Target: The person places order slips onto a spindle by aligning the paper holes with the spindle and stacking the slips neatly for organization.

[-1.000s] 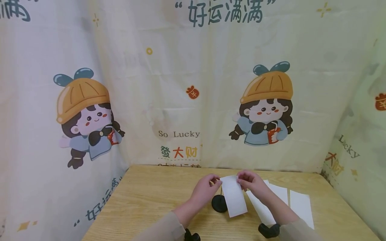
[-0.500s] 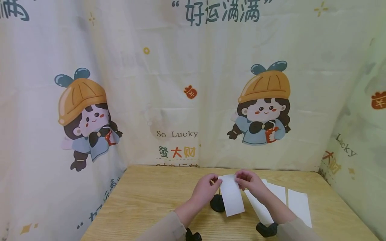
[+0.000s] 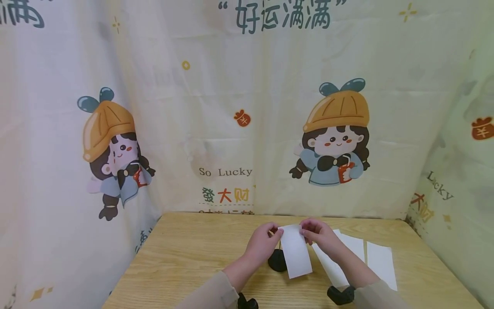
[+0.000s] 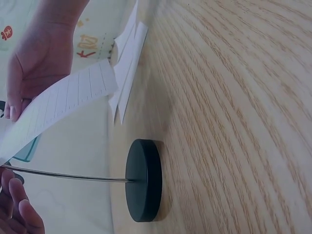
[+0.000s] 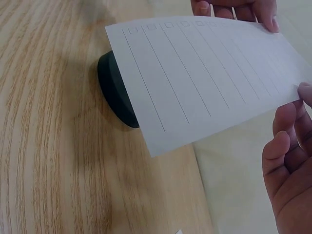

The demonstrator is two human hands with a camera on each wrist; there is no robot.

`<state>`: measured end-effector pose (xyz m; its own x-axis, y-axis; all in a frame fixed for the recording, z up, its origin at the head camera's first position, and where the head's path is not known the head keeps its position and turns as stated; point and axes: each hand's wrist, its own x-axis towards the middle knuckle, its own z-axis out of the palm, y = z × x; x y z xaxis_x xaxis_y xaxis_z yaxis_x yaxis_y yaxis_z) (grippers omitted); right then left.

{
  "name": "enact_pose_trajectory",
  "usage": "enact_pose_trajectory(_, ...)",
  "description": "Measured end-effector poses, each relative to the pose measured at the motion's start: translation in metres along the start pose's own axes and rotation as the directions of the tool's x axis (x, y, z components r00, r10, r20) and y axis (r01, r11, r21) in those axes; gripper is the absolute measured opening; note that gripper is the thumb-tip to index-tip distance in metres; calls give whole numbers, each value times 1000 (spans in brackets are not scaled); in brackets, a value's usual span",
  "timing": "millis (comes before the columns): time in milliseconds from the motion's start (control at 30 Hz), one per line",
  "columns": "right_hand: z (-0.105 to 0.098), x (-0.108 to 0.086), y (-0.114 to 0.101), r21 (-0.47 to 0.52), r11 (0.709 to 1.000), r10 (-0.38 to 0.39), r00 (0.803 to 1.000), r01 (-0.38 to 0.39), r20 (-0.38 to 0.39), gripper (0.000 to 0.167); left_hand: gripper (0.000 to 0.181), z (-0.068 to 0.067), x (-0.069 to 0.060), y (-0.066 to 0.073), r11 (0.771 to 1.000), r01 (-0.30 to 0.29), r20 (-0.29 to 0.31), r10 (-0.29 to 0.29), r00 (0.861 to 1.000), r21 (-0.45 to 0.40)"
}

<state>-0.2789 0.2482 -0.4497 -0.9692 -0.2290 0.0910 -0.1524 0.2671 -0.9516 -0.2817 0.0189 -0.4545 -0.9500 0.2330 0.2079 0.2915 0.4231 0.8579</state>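
Note:
Both hands hold a white paper slip (image 3: 296,255) upright by its top edge, above the table. My left hand (image 3: 260,243) pinches its upper left corner, and my right hand (image 3: 323,237) pinches the upper right corner. Ruled lines and a row of small boxes show on the slip (image 5: 195,73) in the right wrist view. Beside and partly behind it stands a holder with a round black base (image 4: 145,180) and a thin metal stem (image 4: 73,175). The stem's top is hidden near the paper and left fingers, so I cannot tell whether the slip is attached.
More white paper sheets (image 3: 380,264) lie on the wooden table (image 3: 200,257) to the right, partly under the right forearm. Black devices (image 3: 340,295) sit at both wrists. A printed curtain (image 3: 216,128) hangs behind the table.
The hands, slip and holder keep nearly the same pose. The head view has shifted slightly, so everything sits a little further left in it.

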Motion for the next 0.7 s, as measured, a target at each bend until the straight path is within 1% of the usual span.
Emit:
enact_pose_trajectory(100,0,0,1,-7,1000,-9,1000,9,3,28,16,0,-1,0,1000,3,-11,-3,1000,-12)
enact_pose_trajectory(267,0,0,2,-8,1000,-23,1000,23,10,27,14,0,-1,1,999,24,-17,-24,1000,-37)
enact_pose_trajectory(567,0,0,0,1,1000,-14,1000,14,6,31,17,1,-1,-1,999,15,-23,-16,1000,-39)
enact_pose_trajectory(700,1,-1,-1,-5,1000,-13,1000,13,2,30,18,2,-1,-1,999,9,-26,-10,1000,-35)
